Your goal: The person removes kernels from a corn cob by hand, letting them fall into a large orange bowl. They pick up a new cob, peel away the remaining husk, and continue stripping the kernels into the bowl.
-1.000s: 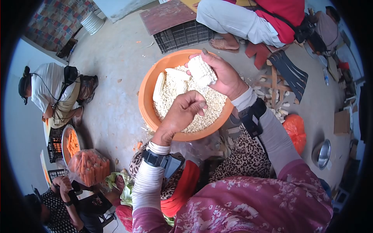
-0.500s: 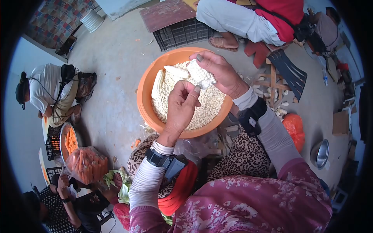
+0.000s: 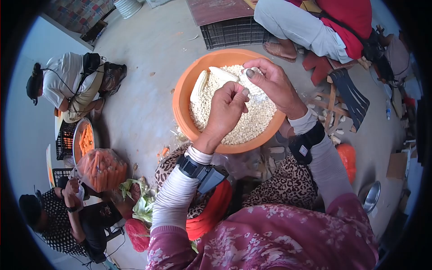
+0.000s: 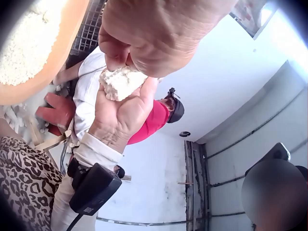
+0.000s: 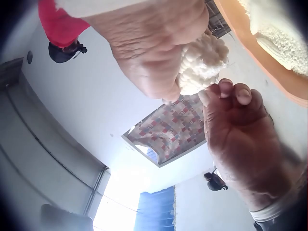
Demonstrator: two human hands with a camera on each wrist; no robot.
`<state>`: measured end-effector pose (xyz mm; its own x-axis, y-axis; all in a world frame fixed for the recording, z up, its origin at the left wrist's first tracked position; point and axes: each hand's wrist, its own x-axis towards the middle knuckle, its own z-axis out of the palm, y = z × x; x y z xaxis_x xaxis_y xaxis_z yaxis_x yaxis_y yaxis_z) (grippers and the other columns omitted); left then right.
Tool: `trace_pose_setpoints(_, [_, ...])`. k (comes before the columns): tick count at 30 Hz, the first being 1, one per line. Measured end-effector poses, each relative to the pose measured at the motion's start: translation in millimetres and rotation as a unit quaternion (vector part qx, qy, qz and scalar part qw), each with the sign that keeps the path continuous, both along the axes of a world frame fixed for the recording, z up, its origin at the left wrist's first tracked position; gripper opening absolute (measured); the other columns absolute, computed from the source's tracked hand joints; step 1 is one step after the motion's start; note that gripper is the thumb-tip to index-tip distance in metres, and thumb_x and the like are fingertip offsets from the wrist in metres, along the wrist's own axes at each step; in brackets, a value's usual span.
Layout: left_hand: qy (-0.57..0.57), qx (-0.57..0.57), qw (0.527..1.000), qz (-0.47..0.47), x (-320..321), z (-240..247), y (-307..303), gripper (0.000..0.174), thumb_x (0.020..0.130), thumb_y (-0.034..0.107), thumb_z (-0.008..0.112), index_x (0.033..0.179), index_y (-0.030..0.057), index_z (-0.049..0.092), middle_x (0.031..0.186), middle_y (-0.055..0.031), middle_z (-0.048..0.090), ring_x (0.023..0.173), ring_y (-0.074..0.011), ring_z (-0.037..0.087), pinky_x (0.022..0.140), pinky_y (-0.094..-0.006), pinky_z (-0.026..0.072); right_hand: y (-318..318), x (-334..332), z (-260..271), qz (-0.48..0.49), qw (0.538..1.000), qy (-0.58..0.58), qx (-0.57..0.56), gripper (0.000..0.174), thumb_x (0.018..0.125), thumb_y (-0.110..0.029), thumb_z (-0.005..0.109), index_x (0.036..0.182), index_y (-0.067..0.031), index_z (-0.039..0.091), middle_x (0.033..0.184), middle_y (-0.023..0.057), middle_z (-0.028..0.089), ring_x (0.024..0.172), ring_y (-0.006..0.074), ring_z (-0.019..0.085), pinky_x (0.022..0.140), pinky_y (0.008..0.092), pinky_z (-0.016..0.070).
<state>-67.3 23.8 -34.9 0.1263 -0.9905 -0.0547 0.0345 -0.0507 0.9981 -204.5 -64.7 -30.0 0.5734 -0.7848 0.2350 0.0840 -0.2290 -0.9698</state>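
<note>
Over an orange tub (image 3: pixel 181 104), the right grip (image 3: pixel 277 89) clasps a knobbly cob (image 5: pixel 204 60) the left grip (image 3: pixel 225 109) seemingly pinches.

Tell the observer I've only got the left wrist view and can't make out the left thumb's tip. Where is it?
Observer: The right wrist view shows the left hand with its thumb tip at the edge of the corn cob; I can't tell whether it presses.

Operator: The tub is cut off for me. Any other cobs in it?

Observer: At least two other cobs lie on the kernels, in the head view.

Operator: And beyond the tub, to the person's left?

Observer: A clear bag of carrots, in the head view.
</note>
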Motion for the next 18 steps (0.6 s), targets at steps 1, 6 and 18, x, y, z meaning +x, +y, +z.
trace_pose_setpoints(1, [-0.003,0.004,1.0,-0.012,1.0,-1.1,-0.6,0.013,0.092,0.012,0.052,0.083,0.0032,0.054,0.071,0.0002,0.056,0.058,-0.0063,0.052,0.053,-0.0196,0.0406,0.0,0.2,0.9,-0.006,1.0,0.018,-0.023,0.032,0.088,-0.024,0.059,0.107,0.0018,0.055,0.093,0.0053,0.058,0.084,0.0086,0.052,0.073,0.0233,0.0436])
trace_pose_setpoints(6, [-0.017,0.02,1.0,-0.018,1.5,-3.5,-1.7,0.013,0.092,0.011,0.052,0.083,0.0015,0.055,0.071,-0.0014,0.056,0.057,-0.0079,0.054,0.052,-0.0204,0.0427,-1.4,0.1,-0.5,-0.01,0.996,0.06,-0.065,0.029,0.088,-0.022,0.059,0.103,0.0022,0.055,0.095,0.0096,0.06,0.089,0.0147,0.056,0.078,0.0277,0.0445])
trace_pose_setpoints(18, [-0.006,0.026,1.0,-0.016,4.5,-6.3,-8.3,0.011,0.087,0.008,0.052,0.079,0.0011,0.056,0.069,-0.0032,0.057,0.057,-0.0084,0.054,0.053,-0.0211,0.0438,-2.6,-1.8,-3.5,-0.006,0.993,0.096,-0.063,0.032,0.089,-0.024,0.058,0.106,0.0024,0.055,0.095,0.0082,0.059,0.087,0.0123,0.055,0.076,0.0266,0.0445])
